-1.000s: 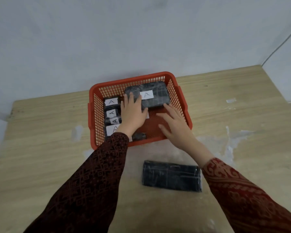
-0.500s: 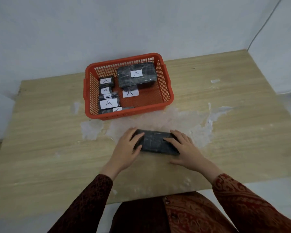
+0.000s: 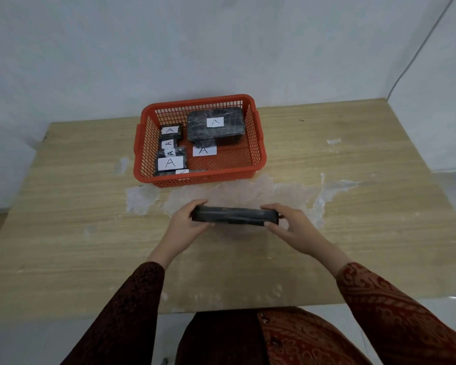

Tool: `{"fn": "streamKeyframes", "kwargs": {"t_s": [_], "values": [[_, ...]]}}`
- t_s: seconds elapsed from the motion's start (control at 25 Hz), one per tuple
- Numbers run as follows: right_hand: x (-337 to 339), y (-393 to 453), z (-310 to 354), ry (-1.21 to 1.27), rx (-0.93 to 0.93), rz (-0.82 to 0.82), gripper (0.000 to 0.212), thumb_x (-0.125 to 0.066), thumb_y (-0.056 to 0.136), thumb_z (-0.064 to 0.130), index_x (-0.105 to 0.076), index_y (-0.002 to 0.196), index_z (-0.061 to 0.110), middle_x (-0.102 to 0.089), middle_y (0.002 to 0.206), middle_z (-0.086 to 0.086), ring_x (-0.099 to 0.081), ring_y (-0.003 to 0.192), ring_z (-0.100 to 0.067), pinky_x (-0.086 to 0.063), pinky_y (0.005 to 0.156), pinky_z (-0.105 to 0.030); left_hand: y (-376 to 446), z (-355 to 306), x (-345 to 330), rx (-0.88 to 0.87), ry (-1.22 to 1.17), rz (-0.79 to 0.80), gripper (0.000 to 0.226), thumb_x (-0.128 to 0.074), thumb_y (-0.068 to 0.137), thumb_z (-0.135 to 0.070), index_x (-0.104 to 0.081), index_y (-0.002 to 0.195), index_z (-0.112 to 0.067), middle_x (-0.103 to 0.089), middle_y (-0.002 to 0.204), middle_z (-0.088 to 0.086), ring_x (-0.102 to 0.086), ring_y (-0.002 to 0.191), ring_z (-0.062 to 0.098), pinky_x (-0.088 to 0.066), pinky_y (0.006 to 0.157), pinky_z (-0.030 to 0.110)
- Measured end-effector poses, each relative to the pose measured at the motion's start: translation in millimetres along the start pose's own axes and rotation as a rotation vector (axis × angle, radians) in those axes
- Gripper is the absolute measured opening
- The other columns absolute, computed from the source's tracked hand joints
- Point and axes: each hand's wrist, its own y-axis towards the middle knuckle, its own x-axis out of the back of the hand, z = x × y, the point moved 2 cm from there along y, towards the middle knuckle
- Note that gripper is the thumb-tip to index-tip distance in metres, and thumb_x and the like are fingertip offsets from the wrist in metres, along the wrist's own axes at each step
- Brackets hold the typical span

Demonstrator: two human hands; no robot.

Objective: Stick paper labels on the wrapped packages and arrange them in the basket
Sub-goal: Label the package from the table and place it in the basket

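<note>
A flat black wrapped package (image 3: 234, 216) with no label showing is held just above the table, tilted on its long edge. My left hand (image 3: 186, 225) grips its left end and my right hand (image 3: 291, 227) grips its right end. Behind it stands the red basket (image 3: 258, 143). Inside, a large black package (image 3: 216, 125) with a white "A" label lies at the back right. Several small labelled packages (image 3: 170, 154) line the left side. Another "A" label (image 3: 204, 150) lies just in front of the large package.
The wooden table (image 3: 63, 219) carries pale smeared patches (image 3: 274, 191) in front of the basket. A white wall rises right behind the basket. The table's near edge runs just above my lap.
My hands left the basket, came down onto the unlabelled package on the table, then gripped its ends and raised it onto its edge. The camera view pulled back.
</note>
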Motion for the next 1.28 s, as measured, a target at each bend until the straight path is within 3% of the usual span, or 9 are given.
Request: {"fn": "streamKeyframes", "kwargs": {"t_s": [0.12, 0.28, 0.4, 0.64, 0.76, 0.88, 1.0, 1.16, 1.28], "values": [[16, 10, 5, 0.258, -0.09, -0.132, 0.03, -0.058, 0.091, 0.029, -0.051, 0.119, 0.037, -0.059, 0.106, 0.012, -0.061, 0.098, -0.01, -0.051, 0.074, -0.01, 8, -19, 9, 0.049, -0.095, -0.063, 0.051, -0.079, 0.071, -0.038, -0.056, 0.116, -0.043, -0.057, 0.107, -0.026, -0.053, 0.098, -0.014, -0.045, 0.076, 0.008], [29, 27, 11, 0.38, -0.12, -0.21, 0.058, -0.071, 0.081, 0.028, -0.042, 0.131, 0.033, -0.06, 0.106, 0.008, -0.062, 0.092, -0.008, -0.054, 0.069, -0.019, 24, -39, 9, 0.113, -0.259, -0.228, 0.06, -0.075, 0.07, -0.049, -0.051, 0.124, -0.039, -0.059, 0.121, -0.01, -0.055, 0.111, 0.008, -0.049, 0.089, 0.028], [43, 50, 20, 0.384, -0.116, -0.289, 0.067, -0.074, 0.079, 0.021, -0.037, 0.134, 0.028, -0.06, 0.104, 0.007, -0.064, 0.091, -0.011, -0.057, 0.071, -0.026, 39, -51, 15, 0.134, -0.42, -0.354, 0.062, -0.077, 0.073, -0.04, -0.043, 0.124, -0.029, -0.066, 0.115, 0.0, -0.062, 0.106, 0.01, -0.051, 0.09, 0.032], [64, 109, 41, 0.409, -0.114, -0.301, 0.037, -0.073, 0.079, 0.026, -0.055, 0.112, 0.025, -0.064, 0.105, -0.002, -0.068, 0.085, -0.013, -0.062, 0.067, -0.033, 86, -61, 42, 0.168, -0.606, -0.584, 0.028, -0.074, 0.08, -0.026, -0.052, 0.097, -0.029, -0.061, 0.109, -0.006, -0.061, 0.102, 0.011, -0.052, 0.081, 0.021], [58, 127, 47, 0.566, -0.178, -0.327, 0.032, -0.072, 0.081, 0.027, -0.052, 0.106, 0.024, -0.063, 0.105, 0.002, -0.068, 0.084, -0.009, -0.059, 0.06, -0.022, 110, -56, 42, 0.292, -0.815, -0.496, 0.026, -0.069, 0.085, -0.022, -0.051, 0.104, -0.025, -0.062, 0.12, 0.009, -0.065, 0.102, 0.022, -0.054, 0.084, 0.033], [37, 138, 49, 0.652, -0.249, -0.272, 0.028, -0.071, 0.082, 0.026, -0.049, 0.099, 0.027, -0.061, 0.103, 0.006, -0.067, 0.089, -0.01, -0.06, 0.063, -0.026, 129, -60, 32, 0.301, -1.001, -0.373, 0.037, -0.06, 0.092, -0.019, -0.045, 0.125, -0.025, -0.063, 0.121, 0.011, -0.066, 0.105, 0.026, -0.056, 0.086, 0.039], [21, 152, 48, 0.572, -0.255, -0.12, 0.024, -0.07, 0.082, 0.029, -0.049, 0.093, 0.03, -0.063, 0.102, 0.0, -0.067, 0.091, -0.016, -0.061, 0.07, -0.032, 150, -60, 33, 0.341, -0.93, -0.347, 0.041, -0.049, 0.097, -0.017, -0.044, 0.138, -0.024, -0.06, 0.128, 0.008, -0.06, 0.113, 0.024, -0.05, 0.095, 0.047], [29, 195, 56, 0.527, -0.267, -0.121, 0.046, -0.067, 0.083, 0.035, -0.045, 0.123, 0.027, -0.057, 0.11, 0.014, -0.059, 0.103, -0.011, -0.048, 0.07, -0.017, 177, -65, 51, 0.313, -0.66, -0.058, 0.039, -0.049, 0.097, -0.017, -0.051, 0.135, -0.025, -0.07, 0.11, -0.001, -0.071, 0.084, 0.008, -0.057, 0.066, 0.022], [44, 227, 61, 0.565, -0.277, -0.132, 0.061, -0.067, 0.084, 0.03, -0.037, 0.136, 0.025, -0.05, 0.119, 0.002, -0.057, 0.107, -0.019, -0.059, 0.075, -0.031, 191, -63, 60, 0.251, -0.56, 0.164, 0.032, -0.052, 0.096, -0.018, -0.057, 0.123, -0.035, -0.073, 0.097, -0.009, -0.071, 0.084, 0.009, -0.054, 0.062, 0.017]]}}
